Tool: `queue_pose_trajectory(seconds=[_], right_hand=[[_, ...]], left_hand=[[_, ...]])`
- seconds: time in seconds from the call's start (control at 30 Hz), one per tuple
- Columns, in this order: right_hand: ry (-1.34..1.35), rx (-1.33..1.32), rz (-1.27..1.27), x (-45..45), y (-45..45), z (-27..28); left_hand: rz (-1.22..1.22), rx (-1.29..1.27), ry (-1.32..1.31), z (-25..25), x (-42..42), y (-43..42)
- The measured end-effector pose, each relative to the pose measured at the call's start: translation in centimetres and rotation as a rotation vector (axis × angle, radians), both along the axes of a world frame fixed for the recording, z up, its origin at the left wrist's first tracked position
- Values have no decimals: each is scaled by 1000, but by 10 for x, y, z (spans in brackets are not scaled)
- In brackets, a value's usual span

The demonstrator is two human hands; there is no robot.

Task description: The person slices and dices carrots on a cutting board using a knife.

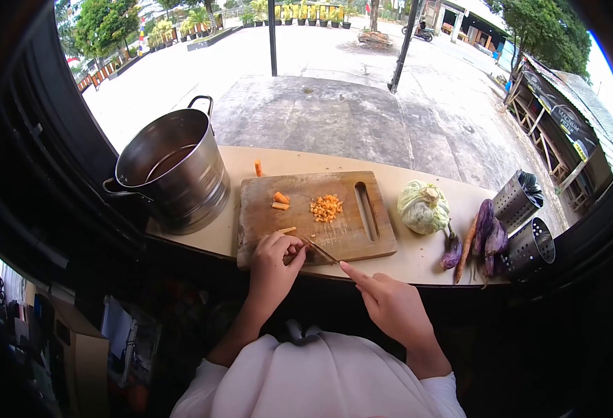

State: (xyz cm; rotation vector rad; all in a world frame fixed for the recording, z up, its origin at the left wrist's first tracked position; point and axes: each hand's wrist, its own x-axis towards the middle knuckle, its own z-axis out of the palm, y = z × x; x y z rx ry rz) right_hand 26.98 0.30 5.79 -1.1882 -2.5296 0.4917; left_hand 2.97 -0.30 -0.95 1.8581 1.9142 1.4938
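My right hand point(390, 303) grips a knife point(322, 252), its forefinger stretched along the top, with the blade slanting up-left over the near edge of the wooden cutting board point(254, 209). Close to the knife tip, my left hand point(276, 263) is closed, its fingertips pinching a small carrot piece that they mostly hide. A pale carrot stick point(287, 230) lies just beyond those fingers. Farther up the board are a heap of diced carrot point(326, 207) and a few thicker carrot chunks point(280, 200).
A large steel pot point(181, 181) stands left of the board. To the right sit a cabbage point(425, 207), purple eggplants point(484, 233), a thin carrot point(466, 251) and two perforated metal holders point(529, 247). A carrot stub point(258, 167) lies behind the board on the counter point(299, 159).
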Motion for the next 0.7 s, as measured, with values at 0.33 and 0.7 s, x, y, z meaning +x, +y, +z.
queue_pose_trajectory(seconds=[0.33,0.7], right_hand=[[29,0,5,0,5,-5],[37,46,68,2,5,-10]], left_hand=[[10,-18,6,-1,0,0],[10,35,31,-4,0,2]])
